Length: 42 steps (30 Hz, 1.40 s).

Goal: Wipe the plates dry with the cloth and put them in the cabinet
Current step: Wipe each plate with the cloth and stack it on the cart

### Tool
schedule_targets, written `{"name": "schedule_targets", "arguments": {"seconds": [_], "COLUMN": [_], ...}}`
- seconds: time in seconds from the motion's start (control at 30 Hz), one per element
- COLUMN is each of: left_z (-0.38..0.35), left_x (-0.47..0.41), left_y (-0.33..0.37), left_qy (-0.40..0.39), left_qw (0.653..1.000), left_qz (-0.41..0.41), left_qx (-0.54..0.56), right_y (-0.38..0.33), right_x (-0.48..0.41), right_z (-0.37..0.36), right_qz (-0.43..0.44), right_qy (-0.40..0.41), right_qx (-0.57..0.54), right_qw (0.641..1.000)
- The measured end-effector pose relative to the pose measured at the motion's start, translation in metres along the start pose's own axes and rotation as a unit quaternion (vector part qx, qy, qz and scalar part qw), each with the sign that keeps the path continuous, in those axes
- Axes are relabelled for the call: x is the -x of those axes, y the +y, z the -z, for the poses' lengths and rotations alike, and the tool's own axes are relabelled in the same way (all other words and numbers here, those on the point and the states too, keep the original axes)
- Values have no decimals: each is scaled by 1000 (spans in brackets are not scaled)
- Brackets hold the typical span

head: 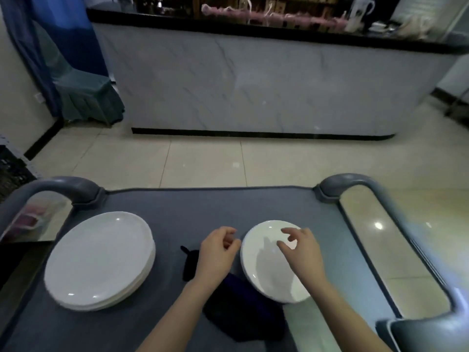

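White plates (101, 260) stacked lower left, white plate (266, 270) lower centre; dark navy cloth (241, 308) bottom centre; grey-blue cart top (203, 209); white grey-veined marble counter front (253, 85), black top edge; blue curtain (50, 34) upper left; beige floor tiles (203, 161).

plate stack (100, 260) left on the cart (203, 207), single plate (269, 265) right, cloth (243, 313) between, counter (253, 85) beyond.

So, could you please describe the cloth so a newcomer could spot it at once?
On the grey cart top in the foreground, a stack of white plates sits left and another white plate right. The cloth lies between them, towards the near edge. It is the only dark, crumpled thing there.
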<state>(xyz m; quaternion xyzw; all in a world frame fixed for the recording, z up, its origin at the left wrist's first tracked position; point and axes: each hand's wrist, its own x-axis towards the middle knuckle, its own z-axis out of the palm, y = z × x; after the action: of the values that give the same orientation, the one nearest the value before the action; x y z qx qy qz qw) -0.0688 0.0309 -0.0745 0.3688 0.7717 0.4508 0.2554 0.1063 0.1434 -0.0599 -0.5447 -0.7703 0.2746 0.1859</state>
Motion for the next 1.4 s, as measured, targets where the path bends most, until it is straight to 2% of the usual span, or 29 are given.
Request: {"name": "schedule_targets", "arguments": {"seconds": [0.13, 0.27, 0.57, 0.8, 0.9, 0.97, 1.03, 1.2, 1.4], "left_z": [-41, -62, -74, -69, -62, -52, -40, -13, 21], "left_x": [1, 7, 11, 9, 9, 8, 7, 12, 21], "left_y": [8, 8, 3, 3, 4, 6, 9, 13, -6], "left_qy": [-24, -9, 42, 52, 67, 74, 81, 91, 56], "left_qw": [998, 994, 987, 986, 986, 983, 978, 977, 984], "left_qz": [35, 64, 124, 154, 155, 165, 176, 164, 137], "left_qx": [-52, -86, -91, -34, 10, 39, 76, 103, 97], "right_y": [43, 73, 97, 101, 98, 94, 87, 60, 45], "right_x": [-12, -19, -31, -37, -39, -37, -33, -20, -20], "right_z": [20, 27, 31, 30, 32, 35, 37, 23, 16], "right_qz": [-28, -52, -62, -103, -135, -158, -146, -137, -152], "right_qy": [-32, -65, -102, -98, -103, -126, -163, -224, -226], "right_qx": [23, 4, -73, -143, -233, -332, -387, -451, -465], "right_qw": [999, 997, 990, 980, 958, 922, 896, 853, 842]}}
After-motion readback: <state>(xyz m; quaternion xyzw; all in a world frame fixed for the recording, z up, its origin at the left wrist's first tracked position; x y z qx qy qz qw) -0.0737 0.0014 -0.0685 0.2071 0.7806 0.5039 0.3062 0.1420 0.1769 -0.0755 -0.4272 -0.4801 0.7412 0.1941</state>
